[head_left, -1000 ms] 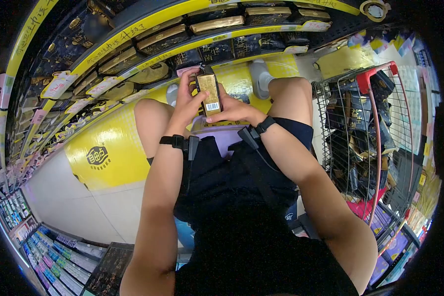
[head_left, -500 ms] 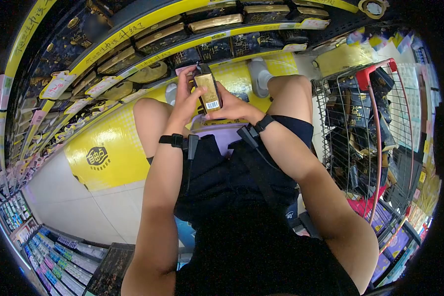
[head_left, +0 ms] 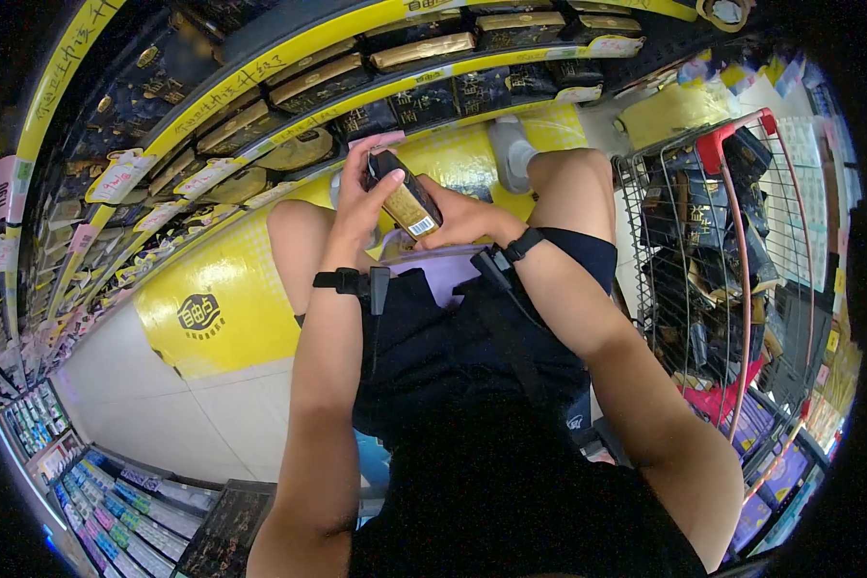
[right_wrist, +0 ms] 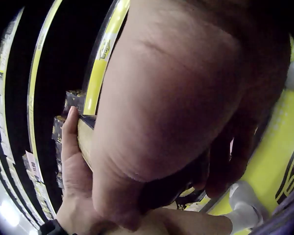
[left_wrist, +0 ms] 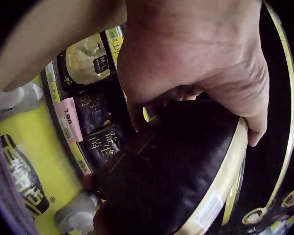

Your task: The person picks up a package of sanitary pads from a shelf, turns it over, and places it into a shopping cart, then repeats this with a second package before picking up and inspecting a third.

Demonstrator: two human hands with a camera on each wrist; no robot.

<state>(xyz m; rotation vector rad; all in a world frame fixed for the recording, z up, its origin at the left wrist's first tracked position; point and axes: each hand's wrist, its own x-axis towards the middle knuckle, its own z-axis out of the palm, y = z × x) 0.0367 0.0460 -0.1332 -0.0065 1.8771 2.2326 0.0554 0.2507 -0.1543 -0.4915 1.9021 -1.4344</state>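
Both hands hold a black pack of sanitary pads [head_left: 411,206] with a gold side and a barcode, out in front of the knees. My left hand [head_left: 358,200] grips its far left end, the thumb lying along the gold side. The right hand [head_left: 469,220] holds the near right end, fingers tucked underneath. In the left wrist view the dark face of the pack [left_wrist: 186,147] fills the space below the left hand [left_wrist: 191,54]. The right hand [right_wrist: 171,98] hides most of the pack in the right wrist view.
Ahead and to the left, shelves with yellow edges [head_left: 303,127] carry rows of black and gold packs. A wire shopping cart [head_left: 711,159] with similar packs [head_left: 703,217] stands at the right. Yellow sheeting [head_left: 226,279] covers part of the tiled floor [head_left: 144,409].
The pack has tilted, its barcode end swinging to the right, and more of its black face shows at the far end. Both hands turned with it and keep hold.
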